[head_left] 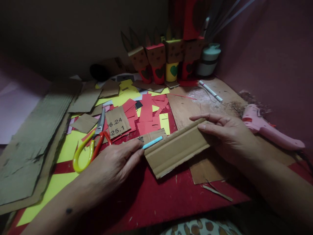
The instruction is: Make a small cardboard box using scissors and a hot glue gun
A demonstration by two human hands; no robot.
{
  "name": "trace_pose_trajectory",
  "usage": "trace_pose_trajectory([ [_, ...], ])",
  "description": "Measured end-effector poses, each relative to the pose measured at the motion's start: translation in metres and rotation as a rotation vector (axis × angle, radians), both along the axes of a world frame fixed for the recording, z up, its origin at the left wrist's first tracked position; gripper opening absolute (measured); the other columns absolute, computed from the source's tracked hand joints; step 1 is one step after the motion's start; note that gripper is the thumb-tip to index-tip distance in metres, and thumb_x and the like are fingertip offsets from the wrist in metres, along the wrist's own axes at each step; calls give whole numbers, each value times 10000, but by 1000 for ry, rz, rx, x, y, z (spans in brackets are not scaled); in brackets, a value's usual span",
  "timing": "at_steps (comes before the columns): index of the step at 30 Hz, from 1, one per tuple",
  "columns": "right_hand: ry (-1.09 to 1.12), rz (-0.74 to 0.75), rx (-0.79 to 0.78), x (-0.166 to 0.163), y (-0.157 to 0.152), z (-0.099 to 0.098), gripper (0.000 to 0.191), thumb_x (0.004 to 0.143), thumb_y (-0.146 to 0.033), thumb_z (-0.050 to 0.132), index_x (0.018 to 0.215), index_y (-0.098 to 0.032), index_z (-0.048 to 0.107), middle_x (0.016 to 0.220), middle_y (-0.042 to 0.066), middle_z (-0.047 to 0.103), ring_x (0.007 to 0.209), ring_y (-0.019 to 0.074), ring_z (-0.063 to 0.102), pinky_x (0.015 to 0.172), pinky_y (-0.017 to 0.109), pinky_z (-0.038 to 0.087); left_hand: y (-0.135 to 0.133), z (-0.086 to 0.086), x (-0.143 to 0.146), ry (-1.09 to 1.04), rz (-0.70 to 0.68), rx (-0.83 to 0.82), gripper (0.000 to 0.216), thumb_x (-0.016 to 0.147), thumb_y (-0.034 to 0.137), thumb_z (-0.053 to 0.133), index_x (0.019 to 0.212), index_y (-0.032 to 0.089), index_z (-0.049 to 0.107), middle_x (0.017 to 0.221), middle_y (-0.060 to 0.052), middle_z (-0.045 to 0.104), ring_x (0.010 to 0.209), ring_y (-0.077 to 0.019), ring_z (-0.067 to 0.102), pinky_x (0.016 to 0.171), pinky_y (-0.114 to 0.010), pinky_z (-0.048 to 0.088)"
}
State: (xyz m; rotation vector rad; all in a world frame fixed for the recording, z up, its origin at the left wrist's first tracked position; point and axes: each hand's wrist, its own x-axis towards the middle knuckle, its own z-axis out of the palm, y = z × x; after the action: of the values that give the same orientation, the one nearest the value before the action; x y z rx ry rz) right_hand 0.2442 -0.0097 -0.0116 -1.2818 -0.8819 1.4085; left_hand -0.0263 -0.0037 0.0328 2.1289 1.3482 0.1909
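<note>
While it lies slanted on the dark red table mat [156, 195], the long brown corrugated cardboard strip [176, 150], creased lengthwise, sits at the centre between both hands. Right hand [227, 137]: fingers stretched along the strip's upper right end, holding it down. Left hand [114, 163]: pinched narrowly on a thin light-blue stick [153, 142], whose tip touches the strip's left end. Yellow-and-red-handled scissors [91, 143] lie just left. A pink glue gun [266, 129] lies to the right. Small cardboard box figures [158, 58] stand at the back.
</note>
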Motion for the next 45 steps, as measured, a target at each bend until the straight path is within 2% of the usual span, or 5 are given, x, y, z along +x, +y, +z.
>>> trace_pose_trajectory([
  [16,79,-71,-60,-6,-2,8,186,744,-201,765,929,-200,787,749,16,709,640,115,614,597,230,457,1,-2,-2,31,-25,11,365,974,388,377,863,209,675,726,-22,674,629,-162,599,596,-241,482],
  [20,68,-56,-21,-3,0,1,222,690,-240,801,911,-224,789,755,13,719,628,136,622,571,238,476,2,-4,-4,43,-41,-6,360,979,401,380,883,211,670,738,-22,679,645,-164,602,612,-238,483],
  [24,52,-35,-12,-1,1,-2,218,701,-257,803,918,-248,795,750,15,717,623,147,625,554,250,482,3,-4,-4,60,-40,-4,380,982,420,376,871,207,670,773,-33,690,682,-173,621,640,-247,497],
  [39,44,-29,3,-1,1,-2,211,701,-252,790,912,-250,795,770,28,722,631,156,632,561,271,484,3,-6,-4,16,-27,0,357,966,402,400,862,212,684,710,-20,668,625,-167,595,591,-252,475],
  [45,64,-32,-10,-1,2,-1,216,683,-252,802,899,-247,798,760,25,720,626,146,628,559,258,483,2,-2,-2,46,-28,-10,378,974,413,382,863,212,681,714,-23,664,639,-167,599,621,-254,491],
])
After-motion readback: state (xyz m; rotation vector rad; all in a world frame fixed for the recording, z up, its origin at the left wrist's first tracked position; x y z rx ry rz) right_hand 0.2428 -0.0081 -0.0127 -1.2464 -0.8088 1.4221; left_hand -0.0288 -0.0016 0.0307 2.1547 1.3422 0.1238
